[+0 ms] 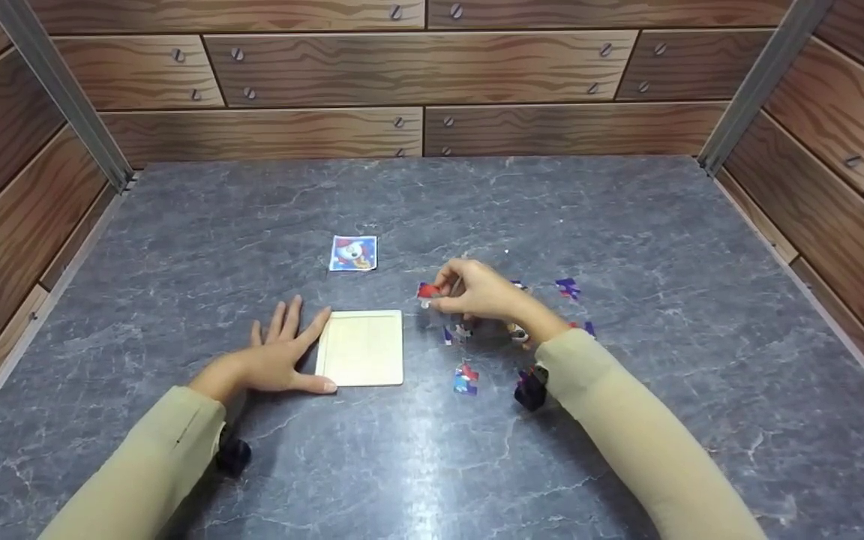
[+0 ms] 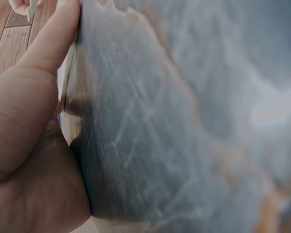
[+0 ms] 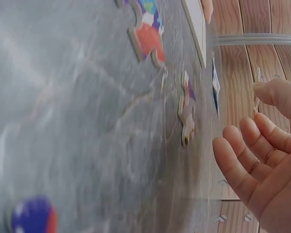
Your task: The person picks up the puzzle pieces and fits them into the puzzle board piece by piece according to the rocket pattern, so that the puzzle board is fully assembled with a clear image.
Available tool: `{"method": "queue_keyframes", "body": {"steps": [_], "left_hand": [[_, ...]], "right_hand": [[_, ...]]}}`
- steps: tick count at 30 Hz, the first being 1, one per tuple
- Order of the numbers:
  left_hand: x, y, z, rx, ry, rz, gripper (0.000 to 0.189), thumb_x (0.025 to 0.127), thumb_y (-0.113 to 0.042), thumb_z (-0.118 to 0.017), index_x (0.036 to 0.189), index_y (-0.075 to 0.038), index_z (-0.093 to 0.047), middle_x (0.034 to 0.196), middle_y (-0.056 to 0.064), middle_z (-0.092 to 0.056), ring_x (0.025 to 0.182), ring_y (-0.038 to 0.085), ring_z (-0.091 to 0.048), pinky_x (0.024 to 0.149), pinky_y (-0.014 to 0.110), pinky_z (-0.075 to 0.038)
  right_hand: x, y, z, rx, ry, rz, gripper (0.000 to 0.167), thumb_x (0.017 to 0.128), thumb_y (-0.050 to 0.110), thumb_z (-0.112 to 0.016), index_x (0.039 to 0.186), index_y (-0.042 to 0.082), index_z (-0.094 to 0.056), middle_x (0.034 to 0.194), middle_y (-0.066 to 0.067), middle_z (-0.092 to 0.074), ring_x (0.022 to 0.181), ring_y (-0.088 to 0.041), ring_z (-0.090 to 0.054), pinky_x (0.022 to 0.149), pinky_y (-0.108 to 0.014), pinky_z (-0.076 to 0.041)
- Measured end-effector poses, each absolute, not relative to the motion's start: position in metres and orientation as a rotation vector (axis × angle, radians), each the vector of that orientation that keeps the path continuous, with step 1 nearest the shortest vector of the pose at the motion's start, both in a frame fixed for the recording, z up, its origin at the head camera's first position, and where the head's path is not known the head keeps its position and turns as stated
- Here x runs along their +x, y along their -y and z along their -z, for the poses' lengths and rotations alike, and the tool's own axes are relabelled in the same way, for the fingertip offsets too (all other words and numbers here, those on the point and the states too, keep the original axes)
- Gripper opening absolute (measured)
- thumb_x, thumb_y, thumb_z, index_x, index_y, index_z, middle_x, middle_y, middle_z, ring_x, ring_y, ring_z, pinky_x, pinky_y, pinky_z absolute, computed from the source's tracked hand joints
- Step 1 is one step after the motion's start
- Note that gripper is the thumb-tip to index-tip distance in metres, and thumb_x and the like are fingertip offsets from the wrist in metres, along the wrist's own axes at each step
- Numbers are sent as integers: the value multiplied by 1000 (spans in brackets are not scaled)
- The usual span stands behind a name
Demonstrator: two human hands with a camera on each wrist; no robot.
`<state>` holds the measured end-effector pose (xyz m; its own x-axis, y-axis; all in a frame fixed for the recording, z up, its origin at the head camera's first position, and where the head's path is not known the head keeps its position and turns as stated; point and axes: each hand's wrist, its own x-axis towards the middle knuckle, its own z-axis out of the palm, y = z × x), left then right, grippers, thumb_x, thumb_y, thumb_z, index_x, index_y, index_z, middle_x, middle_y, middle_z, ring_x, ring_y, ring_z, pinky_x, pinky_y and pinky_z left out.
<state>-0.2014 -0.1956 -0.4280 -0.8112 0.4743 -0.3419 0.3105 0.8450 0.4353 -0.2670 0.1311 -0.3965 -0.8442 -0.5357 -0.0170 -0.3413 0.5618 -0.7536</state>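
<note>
My left hand (image 1: 274,365) lies with fingers spread at the left side of a square wooden puzzle tray (image 1: 361,349). Its thumb and index finger touch the tray's left corners. To the right of the tray, my right hand (image 1: 481,291) pinches a red puzzle piece (image 1: 427,290) between thumb and fingers, raised above the table. In the right wrist view that piece (image 3: 257,90) shows edge-on, thin and pale. Below the hand lie small puzzle pieces, among them a blue and red puzzle piece (image 1: 466,380). The right hand and forearm partly cover other pieces.
A square picture card (image 1: 353,253) with a cartoon figure lies behind the tray. A purple puzzle piece (image 1: 568,288) is to the right of the right hand, with several more around the forearm. Wood-patterned walls (image 1: 417,67) enclose the grey marbled table (image 1: 252,217).
</note>
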Motion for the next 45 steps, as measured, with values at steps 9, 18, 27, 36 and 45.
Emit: {"method": "queue_keyframes", "body": {"steps": [9,18,27,36,45], "left_hand": [[-200,196,430,565,-2568,-522,111,75,-67,-60,151,-19,4,146,26,26,131,43,27,95,68,15],[-201,196,431,545,-2578,-517,111,74,-68,-60,151,-19,3,146,26,26,131,43,27,95,68,15],[-202,195,427,550,-2591,-489,111,74,-69,-59,151,-17,3,146,27,25,131,44,26,95,69,13],[-204,193,426,567,-2597,-465,113,75,-69,-59,150,-14,5,146,27,25,131,44,26,94,69,13],[-202,194,429,574,-2587,-494,114,75,-68,-60,150,-13,6,145,28,26,130,45,27,93,70,14]], "right_hand": [[-264,-110,396,-881,-2542,1210,24,78,14,-72,94,2,-60,84,-4,-60,73,-13,-56,70,-26,-49],[-260,-90,395,-922,-2503,1258,22,79,12,-72,95,2,-60,84,-3,-59,74,-12,-55,70,-25,-48],[-256,-68,394,-1015,-2486,1252,23,80,13,-71,95,2,-59,84,-3,-60,74,-11,-55,69,-23,-48],[-254,-52,398,-1018,-2475,1231,22,81,14,-71,95,2,-59,83,-4,-60,73,-10,-54,66,-21,-46],[-250,-36,407,-981,-2492,1160,23,78,12,-72,95,1,-59,83,-3,-61,74,-11,-55,69,-21,-47]]}}
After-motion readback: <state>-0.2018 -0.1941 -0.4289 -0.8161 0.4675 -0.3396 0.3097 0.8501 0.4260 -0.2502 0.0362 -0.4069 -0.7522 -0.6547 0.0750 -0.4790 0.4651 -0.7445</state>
